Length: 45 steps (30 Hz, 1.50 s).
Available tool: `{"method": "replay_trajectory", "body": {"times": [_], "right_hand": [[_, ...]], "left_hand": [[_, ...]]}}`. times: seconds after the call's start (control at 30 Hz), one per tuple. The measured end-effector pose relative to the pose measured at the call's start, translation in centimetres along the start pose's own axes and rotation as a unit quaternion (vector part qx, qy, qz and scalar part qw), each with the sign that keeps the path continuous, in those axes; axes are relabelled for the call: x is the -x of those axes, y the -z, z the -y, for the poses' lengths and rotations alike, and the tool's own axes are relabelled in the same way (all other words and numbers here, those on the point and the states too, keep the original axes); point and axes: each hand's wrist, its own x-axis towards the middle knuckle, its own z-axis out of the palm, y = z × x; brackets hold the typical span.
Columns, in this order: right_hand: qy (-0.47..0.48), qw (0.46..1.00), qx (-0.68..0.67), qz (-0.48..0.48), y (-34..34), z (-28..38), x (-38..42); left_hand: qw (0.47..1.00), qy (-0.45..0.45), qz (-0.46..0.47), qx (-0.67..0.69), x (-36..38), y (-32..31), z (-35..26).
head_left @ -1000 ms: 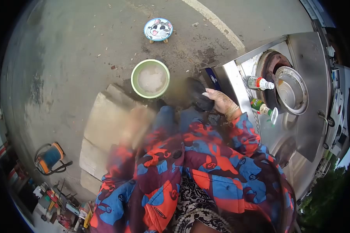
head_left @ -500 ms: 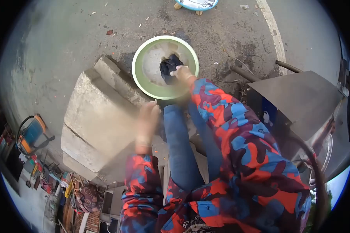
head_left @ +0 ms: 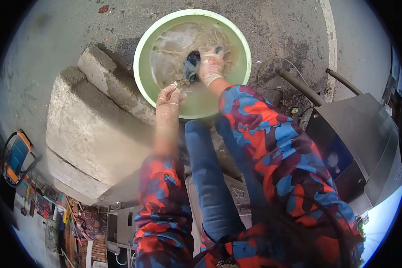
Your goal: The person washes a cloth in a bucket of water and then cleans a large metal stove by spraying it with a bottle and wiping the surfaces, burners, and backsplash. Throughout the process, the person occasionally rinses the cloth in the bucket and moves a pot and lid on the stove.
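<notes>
A pale green basin [head_left: 140, 67] of murky, foamy water [head_left: 169, 35] stands on the ground in front of my knees. My right hand [head_left: 211, 66], in what looks like a thin translucent glove, grips a dark wet cloth [head_left: 191, 66] in the water. Part of the cloth is hidden under the fingers. My left hand [head_left: 169, 97] is over the basin's near-left rim, its fingers curled together. A small whitish bit shows at those fingertips, too small to name.
Concrete blocks [head_left: 94, 129] lie left of the basin. To the right stands a grey metal box [head_left: 353, 129] with protruding bars [head_left: 301, 87]. A thin wire [head_left: 268, 71] lies on the pavement nearby. Tools and clutter [head_left: 40, 198] are at lower left.
The view has come closer to the basin. My right hand has pushed the dark cloth down into the water. My left hand has moved forward from beside the basin to over its rim.
</notes>
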Motion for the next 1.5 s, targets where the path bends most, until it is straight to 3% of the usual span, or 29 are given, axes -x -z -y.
{"method": "replay_trajectory", "body": {"times": [0.03,0.1,0.13,0.17,0.23,0.27,0.3,0.33,0.37,0.4,0.47,0.5,0.57,0.63,0.7,0.73,0.77,0.8,0.87,0.9,0.97,1.07,1.13,1.17,1.23,1.27,1.33,1.43,1.5], "right_hand": [[0.101,0.990,0.097,-0.007,0.3,0.9,1.2],[0.235,0.949,0.005,0.211,1.6,0.8,0.8],[0.234,0.949,0.004,0.211,-0.1,0.0,-0.3],[0.062,0.961,-0.178,0.204,-3.1,-1.4,-2.0],[-0.114,0.913,-0.348,0.180,-3.1,-1.5,-2.0],[-0.010,0.986,-0.158,0.053,-2.5,-1.0,-0.2],[0.095,0.992,0.043,-0.077,-1.7,-0.2,0.9],[0.165,0.985,0.036,-0.024,-10.4,-2.7,-0.3],[0.161,0.986,0.036,-0.023,-8.0,-2.3,-0.2],[0.114,0.976,-0.143,0.121,-5.3,-2.2,-0.1],[-0.020,0.833,-0.456,0.313,6.4,0.3,0.9],[-0.019,0.833,-0.456,0.313,9.0,0.9,1.9],[0.149,0.857,-0.375,0.321,11.5,1.3,3.9],[0.185,0.845,-0.413,0.283,11.6,2.2,6.1],[0.157,0.845,-0.428,0.278,9.2,3.3,6.5],[0.211,0.902,-0.336,0.168,5.3,3.3,6.3],[0.157,0.919,-0.317,0.174,5.9,3.8,5.6],[0.103,0.932,-0.297,0.180,6.8,4.5,4.9],[-0.035,0.876,-0.437,0.199,4.8,3.9,1.8],[-0.035,0.923,-0.313,0.223,5.5,3.1,-0.2],[-0.048,0.946,-0.183,0.262,5.4,1.1,-2.3],[-0.118,0.954,-0.218,0.170,3.2,-0.9,-2.2],[-0.135,0.981,-0.106,0.091,1.7,0.1,-1.0],[0.036,0.994,0.041,0.096,1.3,1.0,-0.2],[0.166,0.976,-0.051,0.133,1.1,0.8,1.3],[0.166,0.976,-0.053,0.133,0.4,0.2,0.5],[-0.065,0.968,-0.136,0.200,0.8,0.0,-1.6],[-0.044,0.991,-0.051,0.115,1.5,0.5,-0.6],[0.060,0.986,-0.025,0.154,-1.9,-1.0,-0.2]], "left_hand": [[1.000,0.000,0.003,0.001,-0.4,-0.1,0.0],[0.998,0.032,-0.007,0.047,-0.8,-0.1,-0.1],[0.998,0.033,-0.007,0.045,-1.0,-0.1,-0.2],[0.998,0.039,-0.006,0.054,-1.0,-0.3,-0.3],[0.997,0.045,-0.001,0.062,-1.5,-0.5,-0.2],[0.997,0.041,-0.006,0.059,-1.8,-0.4,0.1],[0.998,0.036,-0.011,0.055,-2.0,-0.5,0.2],[0.998,0.039,-0.008,0.051,-2.1,-0.6,0.5],[0.997,0.056,-0.015,0.058,-2.2,-0.8,0.6],[0.995,0.073,-0.024,0.065,-2.3,-1.0,0.6],[0.989,0.093,-0.015,0.117,-2.5,-1.4,0.6],[0.979,0.109,-0.006,0.170,-2.8,-1.6,0.5],[0.971,0.126,0.057,0.198,-3.8,-1.3,0.7],[0.916,0.086,0.196,0.339,-3.9,-1.8,0.0],[0.894,0.089,0.220,0.380,-4.7,-1.5,1.1],[0.950,0.004,0.199,0.241,-6.8,-0.2,3.8],[0.965,-0.128,0.199,-0.111,-5.9,-0.2,2.7],[0.853,-0.251,0.128,-0.440,-5.0,-0.1,1.8],[0.984,-0.063,0.168,-0.007,-6.9,-0.6,3.5],[0.902,0.129,0.177,0.372,-6.0,-2.5,1.5],[0.938,0.069,0.148,0.305,-4.4,-3.2,-0.2],[0.987,0.045,0.079,0.133,-5.6,-1.1,1.6],[0.990,0.063,0.025,0.127,-4.6,-1.4,1.0],[0.989,0.079,-0.028,0.119,-4.2,-1.2,1.0],[0.987,0.079,-0.006,0.141,-3.9,-1.0,1.2],[0.986,0.079,-0.017,0.145,-3.7,-0.9,1.1],[0.985,0.082,-0.031,0.149,-3.2,-0.5,1.0],[0.987,0.068,-0.003,0.144,-3.3,-1.2,0.1],[0.986,0.090,0.012,0.139,-3.2,-1.7,-0.2]]}}
